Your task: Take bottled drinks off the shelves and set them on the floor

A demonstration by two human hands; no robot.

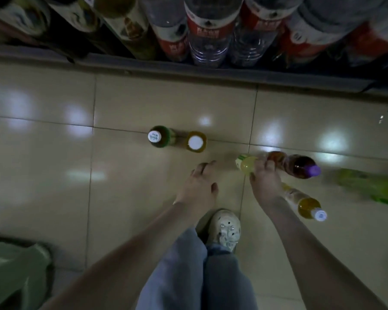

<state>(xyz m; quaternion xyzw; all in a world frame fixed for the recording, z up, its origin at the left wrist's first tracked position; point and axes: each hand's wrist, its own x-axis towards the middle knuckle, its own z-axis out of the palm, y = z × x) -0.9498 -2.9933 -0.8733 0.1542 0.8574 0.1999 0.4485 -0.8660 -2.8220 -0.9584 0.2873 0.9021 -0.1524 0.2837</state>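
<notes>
The pale bottle [244, 164] was grasped from above by the right hand [264, 177], low at the floor [143, 186], touching the purple-capped bottle [300, 167], probably so drinks were kept grouped. The left hand [199, 182] was relaxed and held nothing. 2 more bottles [195, 142] were stood nearer the shelf [188, 68].

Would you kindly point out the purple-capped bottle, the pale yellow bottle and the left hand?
purple-capped bottle [300, 166]: head view, on its dark shoulder.
pale yellow bottle [248, 164]: head view, on its yellow body.
left hand [199, 186]: head view, on the back of the hand.
</notes>
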